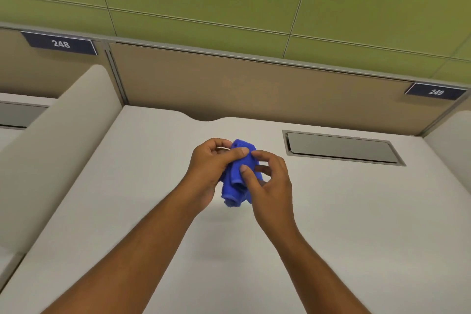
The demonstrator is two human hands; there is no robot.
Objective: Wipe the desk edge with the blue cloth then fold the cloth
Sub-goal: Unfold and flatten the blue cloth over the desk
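Observation:
The blue cloth (237, 181) is bunched up and held in the air above the middle of the white desk (153, 199). My left hand (209, 168) grips its upper left part, thumb pressed across the top. My right hand (270, 181) pinches it from the right with thumb and fingertips. The cloth's lower folds hang loose below both hands. Part of the cloth is hidden behind my fingers.
A grey cable hatch (341, 148) is set into the desk at the back right. A beige back panel (229, 84) carries number plates 248 (61, 43) and 249 (435, 92). White side dividers stand on the left (51, 148) and the far right.

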